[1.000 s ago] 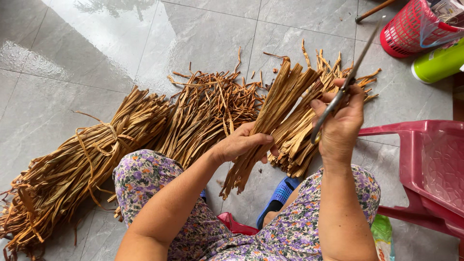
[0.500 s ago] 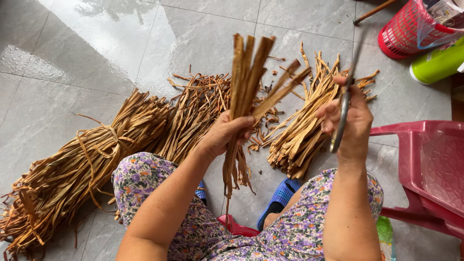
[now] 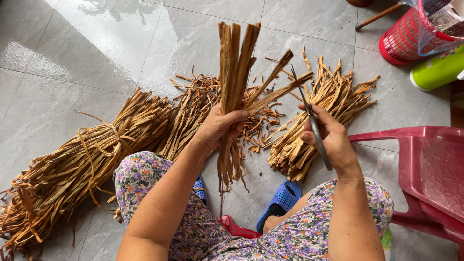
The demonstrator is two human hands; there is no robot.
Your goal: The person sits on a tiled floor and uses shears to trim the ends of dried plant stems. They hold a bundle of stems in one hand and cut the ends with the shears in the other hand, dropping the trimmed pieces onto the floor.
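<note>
My left hand [image 3: 220, 126] grips a bunch of dried brown leaf strips [image 3: 235, 72] and holds it upright over the tiled floor, frayed lower ends hanging below the fist. Two strips fan out to the right at the top. My right hand [image 3: 328, 137] holds a pair of dark metal scissors [image 3: 313, 124], blades pointing up toward those spread strips. A pile of cut strips [image 3: 321, 116] lies on the floor behind my right hand. A big tied bundle of the same strips [image 3: 82, 159] lies to the left.
A loose heap of strips and scraps [image 3: 193, 111] lies behind the held bunch. A pink plastic chair [image 3: 425, 169] stands at the right. A red basket [image 3: 411, 34] and a green bottle [image 3: 437, 70] are at the top right. Blue sandals [image 3: 280, 203] show by my knees.
My left hand has lifted the bunch from a slant over the right pile to upright in the middle. My right hand with the scissors has come off the pile and drawn back slightly.
</note>
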